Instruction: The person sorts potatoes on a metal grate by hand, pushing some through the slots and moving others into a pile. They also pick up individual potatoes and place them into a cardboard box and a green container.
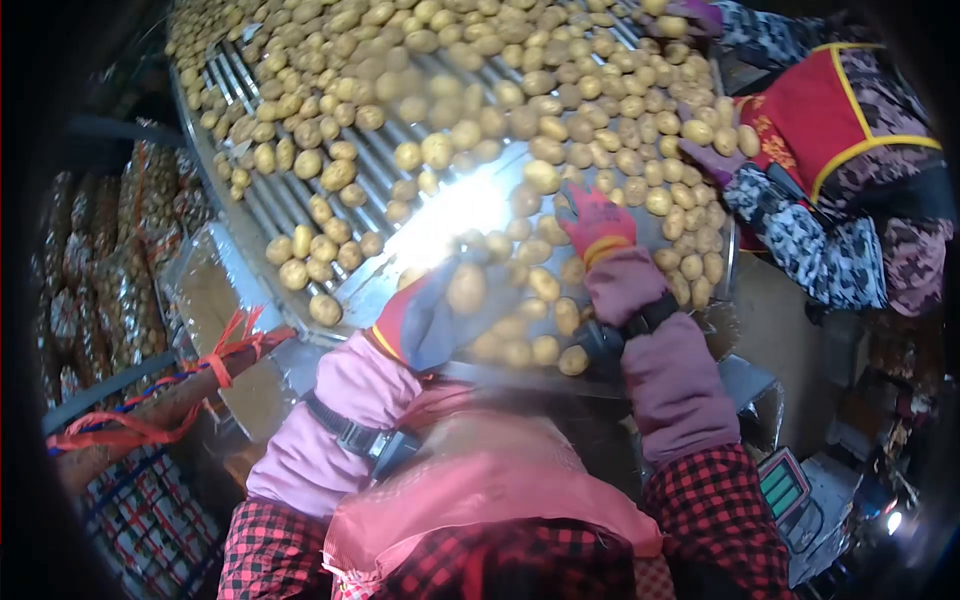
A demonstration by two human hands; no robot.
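My left hand, in a grey and red glove with a yellow cuff edge, is at the near edge of a metal sorting table. A potato shows right at its fingers, but blur keeps me from telling whether they grip it. Farther right, my right hand, in a red glove, reaches over the potatoes with its fingers stretched forward. Loose potatoes lie between both hands and spread over the rollers beyond. A pink sack hangs below the table edge, against my front.
Across the right side, a person in a red apron has a purple-gloved hand among the potatoes. Filled clear bags are stacked at left, near a bar tied with red string. A green display sits lower right.
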